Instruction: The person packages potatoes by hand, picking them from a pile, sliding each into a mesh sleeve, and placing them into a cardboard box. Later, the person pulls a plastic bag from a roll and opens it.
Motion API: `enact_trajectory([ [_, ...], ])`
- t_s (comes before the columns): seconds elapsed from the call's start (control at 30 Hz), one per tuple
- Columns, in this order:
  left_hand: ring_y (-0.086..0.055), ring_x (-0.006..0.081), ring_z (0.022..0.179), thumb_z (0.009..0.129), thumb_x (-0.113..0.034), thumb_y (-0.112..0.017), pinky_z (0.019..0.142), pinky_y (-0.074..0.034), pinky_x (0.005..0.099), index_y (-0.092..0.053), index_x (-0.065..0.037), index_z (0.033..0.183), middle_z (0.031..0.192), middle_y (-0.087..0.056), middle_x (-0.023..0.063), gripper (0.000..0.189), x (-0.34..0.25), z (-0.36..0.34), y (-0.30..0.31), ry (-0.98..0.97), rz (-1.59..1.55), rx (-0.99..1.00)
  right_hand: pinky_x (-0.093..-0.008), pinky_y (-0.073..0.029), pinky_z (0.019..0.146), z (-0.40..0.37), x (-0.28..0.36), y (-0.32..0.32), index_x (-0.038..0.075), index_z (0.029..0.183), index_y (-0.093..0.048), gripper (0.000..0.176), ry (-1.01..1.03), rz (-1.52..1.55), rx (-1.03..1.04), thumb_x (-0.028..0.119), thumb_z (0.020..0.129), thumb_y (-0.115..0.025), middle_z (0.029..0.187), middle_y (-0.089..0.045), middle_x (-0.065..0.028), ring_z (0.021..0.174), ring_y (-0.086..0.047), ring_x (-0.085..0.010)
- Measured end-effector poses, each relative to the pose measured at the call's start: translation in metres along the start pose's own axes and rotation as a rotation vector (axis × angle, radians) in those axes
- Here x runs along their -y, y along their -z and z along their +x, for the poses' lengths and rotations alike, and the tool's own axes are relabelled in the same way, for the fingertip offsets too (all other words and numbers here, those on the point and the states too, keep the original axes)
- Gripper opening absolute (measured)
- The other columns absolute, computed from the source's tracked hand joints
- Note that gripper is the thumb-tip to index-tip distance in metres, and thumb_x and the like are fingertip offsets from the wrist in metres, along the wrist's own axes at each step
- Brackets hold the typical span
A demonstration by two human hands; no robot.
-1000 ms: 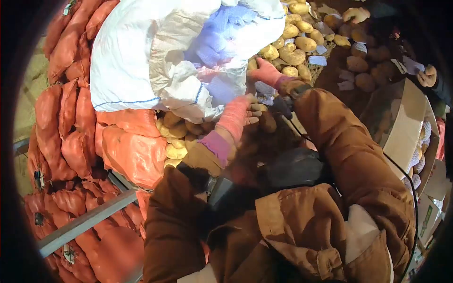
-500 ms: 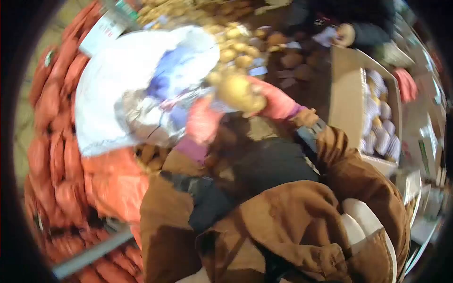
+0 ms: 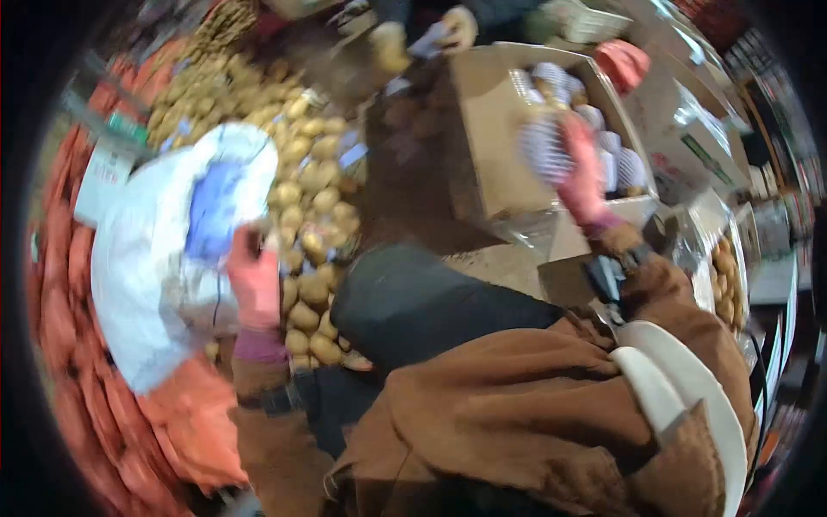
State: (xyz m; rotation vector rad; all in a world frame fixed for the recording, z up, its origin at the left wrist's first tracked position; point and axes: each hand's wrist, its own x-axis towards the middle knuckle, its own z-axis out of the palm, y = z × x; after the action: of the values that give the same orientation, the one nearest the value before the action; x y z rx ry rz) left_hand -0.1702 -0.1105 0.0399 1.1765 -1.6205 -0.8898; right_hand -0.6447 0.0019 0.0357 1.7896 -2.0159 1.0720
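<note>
My right hand point(image 3: 583, 168), in a pink glove, is closed around a potato in a white foam net sleeve point(image 3: 544, 148). It is at the open cardboard box point(image 3: 487, 142), where several more net-wrapped potatoes point(image 3: 631, 170) lie. My left hand point(image 3: 256, 284), also gloved in pink, is beside the white sack point(image 3: 129, 258) with blue-purple material point(image 3: 215, 207) at its mouth. Its fingers are curled around a dark spot; I cannot tell what, if anything, they hold. Loose potatoes point(image 3: 320, 202) are heaped just right of that hand.
Red-orange filled bags point(image 3: 60, 319) are stacked along the left. Another person's hand point(image 3: 459, 28) shows at the top, behind the box. A white basket point(image 3: 590, 19), a red bundle point(image 3: 622, 65) and another box of potatoes point(image 3: 726, 280) stand to the right.
My hands were together at a potato before my body; now they are apart. The right has swung to the box with a net-wrapped potato, the left stays by the sack. The view has turned right.
</note>
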Motion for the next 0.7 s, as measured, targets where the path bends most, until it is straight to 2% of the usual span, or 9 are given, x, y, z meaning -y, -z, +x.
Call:
enact_trajectory([
  [0.07,-0.057,0.0108,0.089,0.089,-0.003,-0.064,0.082,-0.047,0.0257,-0.062,-0.002,0.104,0.096,-0.063,0.0024,0.015,0.001,-0.001,0.025,0.057,-0.029,-0.073,-0.0432,-0.038,0.110,-0.042,-0.039,0.022,0.003,0.139,-0.043,0.070,-0.112,-0.259,0.317,0.005,0.075,-0.070,0.147,-0.038,-0.0235,0.131,-0.043,-0.0404],
  [0.1,-0.058,0.0104,0.089,0.090,-0.004,-0.063,0.082,-0.048,0.0260,-0.062,-0.002,0.104,0.098,-0.064,0.0024,0.015,-0.007,-0.002,0.027,0.057,-0.063,-0.094,-0.0437,-0.037,0.110,-0.067,-0.077,0.020,0.002,0.137,-0.045,0.068,-0.121,-0.380,0.518,0.009,0.075,-0.071,0.145,-0.042,-0.0221,0.131,-0.043,-0.0385],
  [0.17,-0.059,0.0118,0.087,0.091,-0.006,-0.062,0.080,-0.048,0.0272,-0.063,-0.002,0.102,0.096,-0.065,0.0026,0.012,-0.006,-0.005,0.035,0.081,-0.137,-0.092,-0.0437,-0.038,0.109,-0.058,-0.093,0.029,0.005,0.135,-0.050,0.065,-0.291,-0.504,0.662,0.013,0.074,-0.072,0.141,-0.047,-0.0193,0.130,-0.045,-0.0369],
  [0.27,-0.065,0.0170,0.087,0.093,-0.012,-0.060,0.078,-0.054,0.0304,-0.060,0.002,0.109,0.098,-0.063,0.0091,0.021,0.000,-0.010,0.056,0.056,-0.022,-0.035,-0.0433,-0.041,0.106,-0.013,-0.038,0.006,0.009,0.125,-0.061,0.050,0.095,-0.353,0.415,0.012,0.076,-0.071,0.136,-0.053,-0.0156,0.126,-0.049,-0.0359],
  [0.33,-0.065,0.0176,0.086,0.093,-0.012,-0.061,0.078,-0.054,0.0300,-0.060,0.001,0.109,0.099,-0.063,0.0092,0.021,0.004,-0.014,0.063,0.218,-0.152,-0.117,-0.0416,-0.042,0.105,0.015,0.046,-0.039,0.008,0.124,-0.061,0.047,0.260,-0.025,0.359,0.001,0.077,-0.066,0.134,-0.054,-0.0158,0.125,-0.050,-0.0358],
  [0.43,-0.066,0.0180,0.086,0.092,-0.012,-0.063,0.075,-0.054,0.0280,-0.061,-0.001,0.109,0.099,-0.064,0.0084,0.021,0.017,-0.010,0.075,0.372,-0.258,-0.230,-0.0409,-0.048,0.097,0.024,0.124,-0.142,0.008,0.118,-0.062,0.041,0.458,0.370,0.594,0.003,0.078,-0.066,0.123,-0.060,-0.0138,0.115,-0.056,-0.0350],
  [0.57,-0.065,0.0179,0.084,0.092,-0.013,-0.064,0.071,-0.053,0.0271,-0.059,-0.001,0.111,0.096,-0.063,0.0076,0.023,0.039,-0.008,0.096,0.461,-0.325,-0.349,-0.0465,-0.049,0.086,0.001,0.172,-0.293,0.007,0.108,-0.065,0.031,0.490,0.419,1.144,0.024,0.082,-0.062,0.102,-0.064,-0.0173,0.100,-0.060,-0.0380],
  [0.6,-0.065,0.0179,0.084,0.092,-0.013,-0.064,0.071,-0.053,0.0273,-0.059,-0.001,0.111,0.095,-0.063,0.0076,0.023,0.047,-0.008,0.100,0.493,-0.344,-0.391,-0.0461,-0.049,0.086,0.001,0.187,-0.319,0.008,0.108,-0.065,0.030,0.585,0.410,1.172,0.024,0.082,-0.061,0.099,-0.065,-0.0174,0.098,-0.061,-0.0381],
  [0.7,-0.065,0.0186,0.084,0.093,-0.013,-0.064,0.072,-0.054,0.0287,-0.057,0.001,0.111,0.094,-0.062,0.0083,0.024,0.072,-0.006,0.109,0.564,-0.405,-0.480,-0.0452,-0.050,0.085,-0.009,0.227,-0.388,0.008,0.105,-0.067,0.028,0.569,0.486,1.234,0.024,0.083,-0.059,0.098,-0.067,-0.0174,0.097,-0.062,-0.0376],
])
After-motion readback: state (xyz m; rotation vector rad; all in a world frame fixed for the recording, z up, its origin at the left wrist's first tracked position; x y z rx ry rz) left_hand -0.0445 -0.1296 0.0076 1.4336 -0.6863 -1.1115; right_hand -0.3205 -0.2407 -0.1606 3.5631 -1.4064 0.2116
